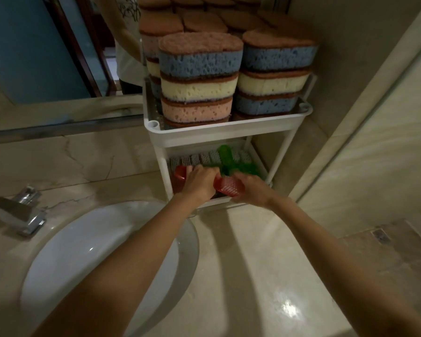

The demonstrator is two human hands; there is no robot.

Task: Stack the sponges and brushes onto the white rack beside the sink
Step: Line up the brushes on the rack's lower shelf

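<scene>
White rack [219,131] stands on the beige marble counter [253,263] beside the oval sink [83,251], below a mirror [34,45]. The right hand [253,190] grasps a red brush [229,187]; the left hand [199,183] grip I cannot tell.

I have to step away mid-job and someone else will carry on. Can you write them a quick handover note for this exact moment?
Left hand: inside the lower tier among the brushes, beside a second red brush; whether it grips anything cannot be told.
Right hand: holds a red brush at the lower tier's front edge.
Done: sponges stand in columns on the top tier of the white rack; green brushes lie in the lower tier.
Left: seat the red brush in the lower tier with the others.
</scene>
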